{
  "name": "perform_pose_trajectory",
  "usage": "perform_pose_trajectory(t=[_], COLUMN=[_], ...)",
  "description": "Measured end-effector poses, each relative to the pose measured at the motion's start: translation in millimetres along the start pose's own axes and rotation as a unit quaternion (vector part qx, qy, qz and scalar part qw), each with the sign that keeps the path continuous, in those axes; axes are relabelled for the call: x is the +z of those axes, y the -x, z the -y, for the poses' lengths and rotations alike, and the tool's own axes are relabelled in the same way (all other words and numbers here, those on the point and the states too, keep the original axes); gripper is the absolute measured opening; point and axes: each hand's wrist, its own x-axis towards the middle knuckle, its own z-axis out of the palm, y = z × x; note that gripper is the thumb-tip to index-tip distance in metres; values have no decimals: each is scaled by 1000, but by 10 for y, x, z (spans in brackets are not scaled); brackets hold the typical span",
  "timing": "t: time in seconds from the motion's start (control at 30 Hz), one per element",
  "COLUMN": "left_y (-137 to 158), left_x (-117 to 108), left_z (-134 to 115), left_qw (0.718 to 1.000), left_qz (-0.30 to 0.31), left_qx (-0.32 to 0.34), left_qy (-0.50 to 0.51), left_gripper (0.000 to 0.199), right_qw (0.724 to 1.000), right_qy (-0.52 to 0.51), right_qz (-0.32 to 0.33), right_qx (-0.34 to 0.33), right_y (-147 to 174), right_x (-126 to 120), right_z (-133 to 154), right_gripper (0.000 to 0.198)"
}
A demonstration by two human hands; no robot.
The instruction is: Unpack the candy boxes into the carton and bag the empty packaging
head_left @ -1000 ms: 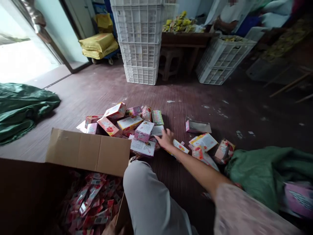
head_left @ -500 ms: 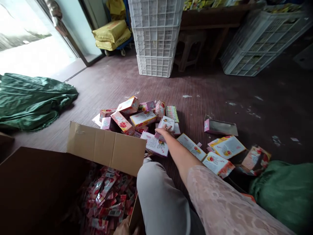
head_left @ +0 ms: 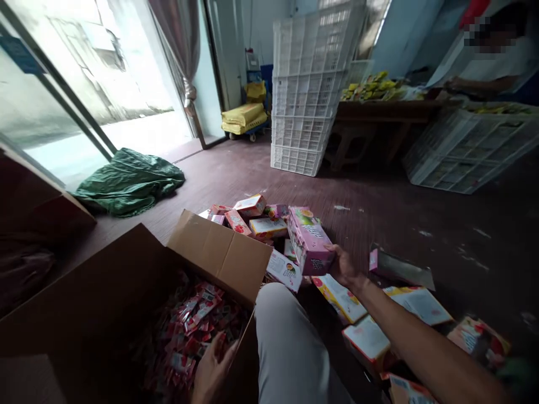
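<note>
the right hand (head_left: 344,266) pinches the pink box (head_left: 310,242) only by its right end, so it might twist loose; whether the left hand (head_left: 211,367) grips sachets (head_left: 204,308), i cannot tell.

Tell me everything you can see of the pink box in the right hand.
The pink box is an oblong carton, apparently thin printed card, with fruit pictures, a green patch and dark lettering on its faces. It is tilted, one end toward the camera, beside the jumbled boxes on the floor. The right hand grips its near right corner. Whether its underside touches another box is unclear.
</note>
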Motion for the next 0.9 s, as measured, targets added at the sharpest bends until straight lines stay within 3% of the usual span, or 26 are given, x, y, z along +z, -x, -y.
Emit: perform_pose_trajectory(t=[0.1, 0.13, 0.17, 0.27, 0.37, 0.43, 0.47, 0.53, 0.57, 0.6, 0.67, 0.7, 0.73, 0.8, 0.9], left_y=[59, 122, 199, 448, 615, 675, 694, 706, 694, 667, 569, 504, 434, 299, 162], left_x=[-249, -357, -471, -798, -1067, -1227, -1304, -1451, -1517, -1579, -1686, -1733, -1778, -1863, -1993], left_z=[-516, -721, -920, -1340, -1356, -1189, -1085, -892, -813, -747, -637, -586, -533, -417, -232], left_qw=[973, 965, 954, 886, 849, 838, 838, 850, 860, 871, 889, 895, 901, 914, 930], left_qz=[-44, -57, -66, -36, -50, -102, -125, -148, -152, -150, -148, -148, -148, -146, -115], left_qx=[-19, -3, 15, 113, 136, 133, 131, 128, 128, 128, 124, 119, 107, 72, 16], left_qy=[225, 257, 291, 447, 509, 520, 515, 488, 470, 450, 416, 404, 393, 371, 348], left_gripper=[97, 98, 95, 84, 70, 63, 63, 69, 74, 77, 81, 81, 82, 85, 85], right_qw=[994, 988, 981, 940, 869, 829, 819, 802, 779, 737, 614, 553, 504, 443, 409], right_qy=[27, 42, 56, 78, 98, 152, 193, 286, 329, 366, 420, 440, 458, 490, 508], right_qz=[106, 143, 183, 328, 485, 538, 540, 510, 493, 484, 494, 506, 520, 545, 596], right_qx=[-18, -30, -43, -43, 12, 16, -5, -118, -204, -297, -451, -495, -516, -517, -469], right_y=[289, 369, 441, 646, 835, 907, 919, 904, 884, 861, 814, 793, 773, 731, 658], right_x=[475, 681, 904, 1594, 2150, 2405, 2507, 2691, 2783, 2879, 3083, 3182, 3270, 3395, 3430], right_z=[230, 250, 229, -75, -582, -865, -959, -1043, -1045, -1034, -1022, -1039, -1077, -1198, -1353], right_gripper=[39, 41, 46, 69, 92, 93, 89, 77, 70, 61, 44, 38, 36, 37, 20])
